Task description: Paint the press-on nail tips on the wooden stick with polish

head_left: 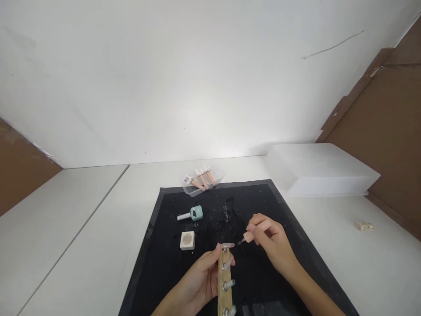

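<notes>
The left hand (197, 281) is closed around a wooden stick (225, 281) at the lower centre of the frame. Just right of it, the right hand (274, 241) pinches a pink-handled brush (258, 232), its tip nearly at the top nail tip (228, 246). This looks like the coating of that first tip; the next stroke would want a light, steady touch.

I count four nail tips on the stick, the lowest cut off by the frame edge. On the black mat (158, 263) are one teal bottle (194, 213) and one square beige pot (187, 240). Three pink bottles (201, 177) lie at its upper edge.
</notes>
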